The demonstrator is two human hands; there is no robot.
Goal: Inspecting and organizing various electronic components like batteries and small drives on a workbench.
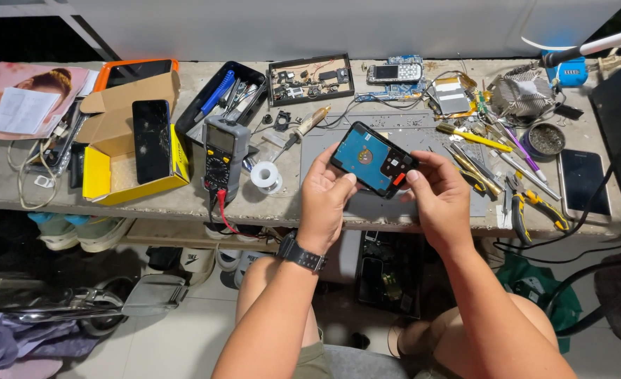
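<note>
Blue-faced hard drive [371,160] held between both hands above the surface [184,200]; left hand [326,193] grip pinches its near-left edge, right hand [438,193] grip pinches the right end.

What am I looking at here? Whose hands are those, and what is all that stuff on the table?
The camera sits on a person's head and looks down, so you see their own two arms. The left hand and right hand together hold up a small flat box with a blue circuit board on it, the hard drive. Below lies a grey work mat on a long workbench. On the bench are a grey meter with red and black wires, a yellow box with a dark phone resting on it, a reel of solder wire, and pliers.
</note>
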